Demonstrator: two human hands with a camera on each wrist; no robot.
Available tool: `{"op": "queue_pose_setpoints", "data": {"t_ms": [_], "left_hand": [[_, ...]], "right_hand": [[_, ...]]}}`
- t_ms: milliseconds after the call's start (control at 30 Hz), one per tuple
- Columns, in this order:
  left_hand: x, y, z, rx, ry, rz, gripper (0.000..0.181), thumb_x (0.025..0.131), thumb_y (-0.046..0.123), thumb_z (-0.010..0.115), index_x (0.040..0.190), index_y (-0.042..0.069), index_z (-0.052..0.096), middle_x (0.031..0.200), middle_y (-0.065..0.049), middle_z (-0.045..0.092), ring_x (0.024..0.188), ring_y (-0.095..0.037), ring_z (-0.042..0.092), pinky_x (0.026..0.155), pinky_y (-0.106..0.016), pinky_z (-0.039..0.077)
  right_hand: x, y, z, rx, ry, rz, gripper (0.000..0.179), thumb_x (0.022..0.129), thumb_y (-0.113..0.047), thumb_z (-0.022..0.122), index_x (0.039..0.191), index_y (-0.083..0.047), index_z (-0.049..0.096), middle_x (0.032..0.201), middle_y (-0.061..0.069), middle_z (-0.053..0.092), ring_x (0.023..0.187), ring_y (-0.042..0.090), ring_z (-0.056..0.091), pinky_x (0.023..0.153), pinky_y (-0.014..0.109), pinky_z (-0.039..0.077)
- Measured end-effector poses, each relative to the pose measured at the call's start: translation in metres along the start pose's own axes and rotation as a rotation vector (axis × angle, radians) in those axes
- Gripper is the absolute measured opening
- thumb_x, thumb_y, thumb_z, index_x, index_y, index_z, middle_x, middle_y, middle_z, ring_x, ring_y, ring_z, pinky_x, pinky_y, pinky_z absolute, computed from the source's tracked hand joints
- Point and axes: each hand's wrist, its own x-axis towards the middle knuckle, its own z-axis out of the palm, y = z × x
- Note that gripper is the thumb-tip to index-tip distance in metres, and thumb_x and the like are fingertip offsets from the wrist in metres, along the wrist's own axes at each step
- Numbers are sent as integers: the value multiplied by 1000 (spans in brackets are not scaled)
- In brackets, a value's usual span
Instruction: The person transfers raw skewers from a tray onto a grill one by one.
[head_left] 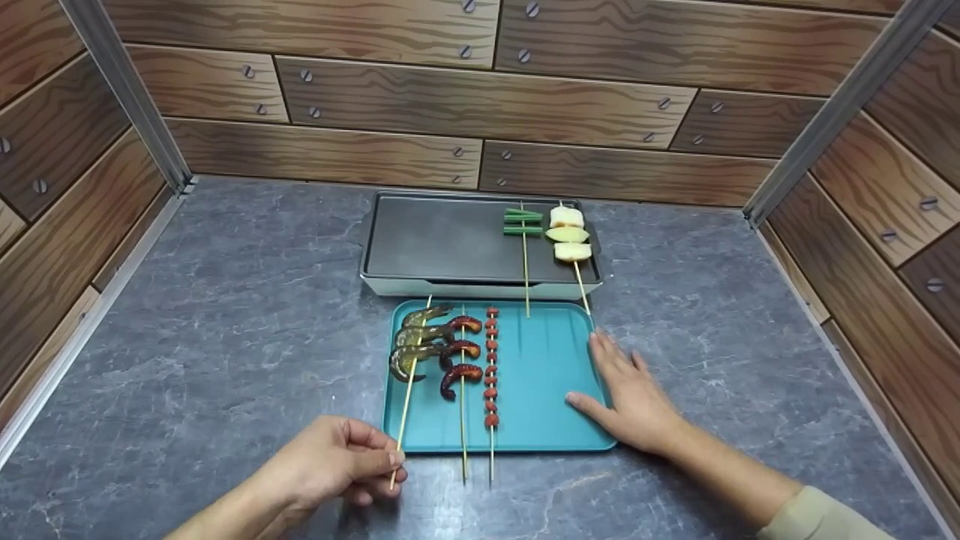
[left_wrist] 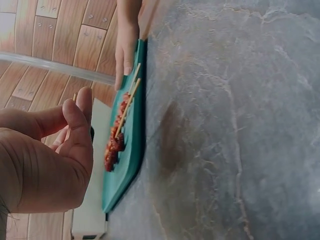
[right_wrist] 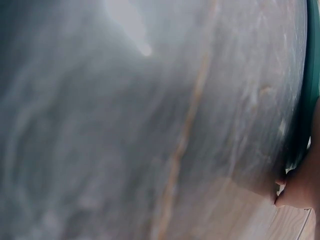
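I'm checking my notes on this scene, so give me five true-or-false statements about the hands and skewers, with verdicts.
1. The left hand holds the shrimp skewer by its stick. True.
2. The right hand grips a skewer too. False: it lies spread at the right edge of the teal tray.
3. The green-piece skewer rests on the dark griddle. True.
4. The small red-piece skewer is on the dark griddle. False: it lies on the teal tray.
5. The curled dark-red-piece skewer sits between the shrimp skewer and the small red-piece skewer. True.
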Motion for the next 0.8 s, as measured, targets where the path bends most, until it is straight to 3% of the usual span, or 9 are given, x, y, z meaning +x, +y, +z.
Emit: {"op": "queue_pose_setpoints", "data": {"t_ms": [167,467,800], "left_hand": [[-1,12,-4,2,-4,10,15,100,9,74,106,-5,75,93,-15,80,76,-16,78,61,-23,60],[-1,34,-14,34,38,98,18,100,11,75,110,-4,75,96,-17,80,80,-19,78,65,-27,62],[6,53,-16,48,60,119,19,100,12,74,111,-4,75,95,-13,80,82,-19,78,67,-28,63]], "right_hand": [[0,0,-1,-7,-3,1,100,103,-63,57,167,2,18,175,21,14,161,38,17,127,69,8],[1,-1,-1,-18,4,-5,99,103,-63,57,167,3,19,174,22,14,160,39,17,127,68,8],[0,0,0,-20,8,-7,99,103,-63,57,167,3,19,174,21,15,160,39,17,127,68,8]]}}
